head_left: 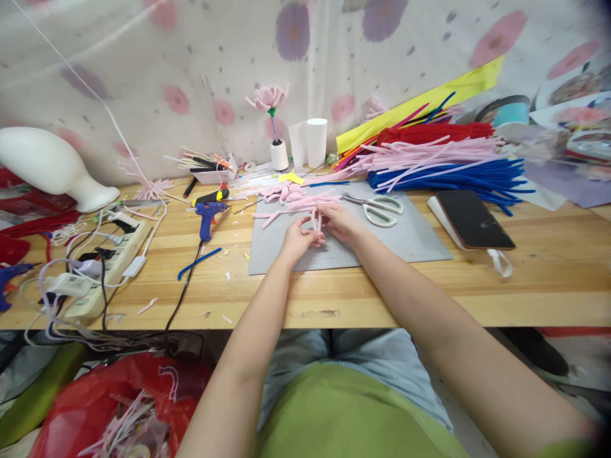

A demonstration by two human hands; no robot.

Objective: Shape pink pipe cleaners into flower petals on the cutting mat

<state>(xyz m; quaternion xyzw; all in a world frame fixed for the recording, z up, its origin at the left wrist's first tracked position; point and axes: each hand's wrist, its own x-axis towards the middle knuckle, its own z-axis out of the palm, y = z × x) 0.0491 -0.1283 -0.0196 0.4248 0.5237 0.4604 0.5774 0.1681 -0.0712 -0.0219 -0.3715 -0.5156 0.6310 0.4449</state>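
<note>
Pinching a bent pink pipe cleaner (316, 221) between them, the left hand (298, 240) and right hand (338, 219) meet over the grey mat (405, 238) on the table (548, 280), just in front of a pile of pink pieces (296, 200), with scissors (379, 208) just beside the right hand.

A light wooden table (429, 299) carries a grey cutting mat (415, 238), white-handled scissors (379, 208), a blue glue gun (209, 215), a white power strip (112, 264), a black phone (473, 219) and heaped pink, blue and red pipe cleaners (443, 162).
</note>
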